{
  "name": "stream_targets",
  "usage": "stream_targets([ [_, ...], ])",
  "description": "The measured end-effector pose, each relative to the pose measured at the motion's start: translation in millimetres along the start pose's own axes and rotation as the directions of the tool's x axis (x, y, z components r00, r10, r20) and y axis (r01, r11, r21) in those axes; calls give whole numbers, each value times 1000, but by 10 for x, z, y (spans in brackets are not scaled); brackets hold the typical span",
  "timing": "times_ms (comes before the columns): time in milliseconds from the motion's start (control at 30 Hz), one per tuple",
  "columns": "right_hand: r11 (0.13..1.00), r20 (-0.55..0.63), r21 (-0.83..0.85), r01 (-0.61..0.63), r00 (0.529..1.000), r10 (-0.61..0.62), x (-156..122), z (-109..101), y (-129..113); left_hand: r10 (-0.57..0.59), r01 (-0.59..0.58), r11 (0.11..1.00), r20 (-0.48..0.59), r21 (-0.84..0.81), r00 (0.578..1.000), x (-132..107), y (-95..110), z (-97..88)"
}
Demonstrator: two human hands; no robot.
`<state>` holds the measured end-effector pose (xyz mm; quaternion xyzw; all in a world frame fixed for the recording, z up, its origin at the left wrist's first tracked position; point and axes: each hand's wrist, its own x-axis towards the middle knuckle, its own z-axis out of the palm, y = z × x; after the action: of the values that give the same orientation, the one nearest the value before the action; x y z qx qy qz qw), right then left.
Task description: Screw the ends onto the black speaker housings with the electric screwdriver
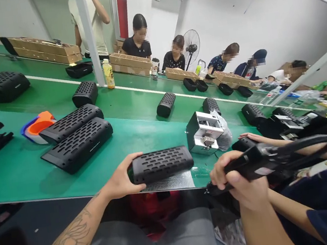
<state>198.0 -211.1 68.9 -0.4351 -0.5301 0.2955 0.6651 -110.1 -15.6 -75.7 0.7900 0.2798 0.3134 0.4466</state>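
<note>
Factory line: green belt (130, 102) running past, people at cartons (131, 64) on the far side, teal mat (135, 136) on the near side.

Left hand (123, 181) is clamped round the left end of a black housing (161, 164), thumb on the near edge, fingers on the far one. Housing sits at the mat's near edge, straight ahead of the body, slotted side showing. End grip looks meant to steady it and leave most of that side uncovered.

Right hand (234, 173) is closed round a black tool (251, 163), looks like a powered driver. Tip points down-left, just right of the housing, not touching it. Held that way, probably, so the tip stays near the work and the cable (303, 143) trails off right.

Metal box (194, 136) stands beyond and between the hands; maybe put there for short reach, contents too small to tell. Two more housings (77, 144) lie side by side beyond-left of the left hand, likely parked out of the way, orange roll (40, 125) behind them. Co-worker's hand (253, 138) is just beyond the right hand, on another black part.
</note>
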Motion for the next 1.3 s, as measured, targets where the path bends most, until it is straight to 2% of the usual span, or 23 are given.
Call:
stream_targets([
  [133, 992, -130, 21, 124, 984, -120, 114, -152, -78, 31, -25, 999, 144, -42, 989, -63, 50, 168],
  [300, 985, -111, 74, 155, 983, -146, 161, -152, 98, 56, -46, 997, 139, -69, 989, -73, 13, 226],
  [500, 988, -99, 28, 149, 984, -146, 167, -114, 270, 26, -15, 998, 166, -68, 986, -99, -5, 216],
  [800, 996, -4, 52, 70, 998, -70, 241, -114, 353, 33, -28, 999, 128, -44, 991, -86, 53, 197],
  [1133, 993, 171, 117, 2, 985, -22, 286, -87, 423, 36, -40, 999, 109, 29, 993, -91, -34, 201],
  [1300, 997, 190, 78, -12, 982, -3, 264, -79, 457, 37, -40, 998, 87, 43, 996, -111, -97, 207],
])
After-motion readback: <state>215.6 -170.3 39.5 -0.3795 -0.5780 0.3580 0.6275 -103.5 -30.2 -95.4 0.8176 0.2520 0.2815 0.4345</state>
